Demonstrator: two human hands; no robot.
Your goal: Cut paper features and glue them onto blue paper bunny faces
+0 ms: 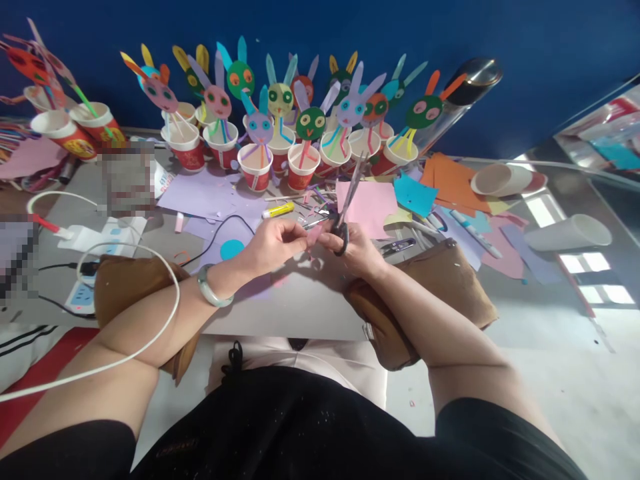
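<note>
My left hand pinches a small piece of pink paper above the grey table. Close beside it, my right hand is closed, with a pair of scissors held by its black handles; the blades point up and away from me. The right fingertips also come up to the pink paper, and whether they grip it I cannot tell. Just beyond the hands lie a yellow glue stick or marker and a pink sheet. A blue paper disc rests left of my left hand.
Several paper cups with paper rabbit figures stand along the blue wall. Purple sheets and orange sheets lie before them. Brown cloth pads sit under both forearms. A white cable loops across my left arm, near a power strip.
</note>
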